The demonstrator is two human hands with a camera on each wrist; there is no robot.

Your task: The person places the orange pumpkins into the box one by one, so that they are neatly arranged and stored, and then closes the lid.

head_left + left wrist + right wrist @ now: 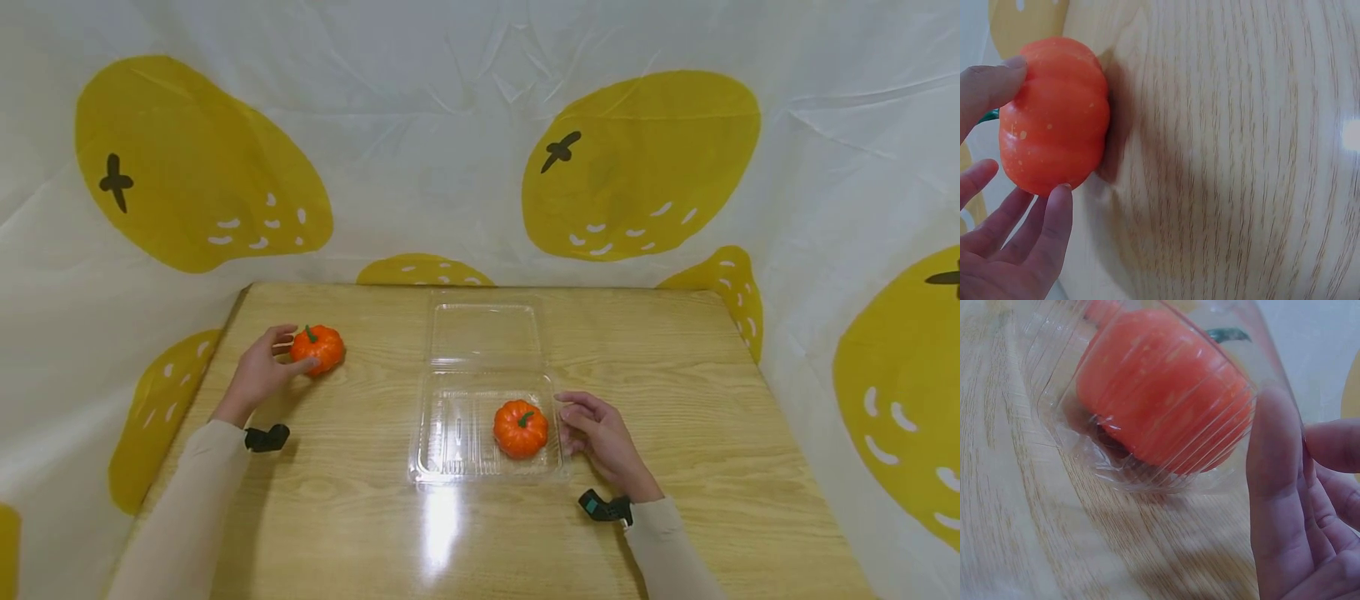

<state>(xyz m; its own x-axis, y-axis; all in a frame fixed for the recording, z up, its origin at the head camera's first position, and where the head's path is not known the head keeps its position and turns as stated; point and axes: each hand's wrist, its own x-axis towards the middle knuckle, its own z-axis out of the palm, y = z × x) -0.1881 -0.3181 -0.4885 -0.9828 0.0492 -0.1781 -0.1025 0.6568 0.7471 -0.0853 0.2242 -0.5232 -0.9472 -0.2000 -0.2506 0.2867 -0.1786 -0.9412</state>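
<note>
A small orange toy pumpkin (326, 348) with a green stem is at the table's left side. My left hand (262, 371) holds it, thumb on one side and fingertips on the other; in the left wrist view the pumpkin (1054, 119) shows a dark shadow beside it. An open clear plastic clamshell container (457, 450) lies mid-table, its lid (486, 333) folded back. Inside its base, toward the right, sits a second orange pumpkin (521, 429). At the container's right edge, my right hand (603, 437) pinches the rim; the right wrist view shows fingers (1279, 469) against the clear wall.
The wooden table (360, 525) carries the container and both pumpkins. A white cloth with yellow fruit prints (420, 125) hangs behind the table and along both sides. Each wrist wears a small black camera (266, 437).
</note>
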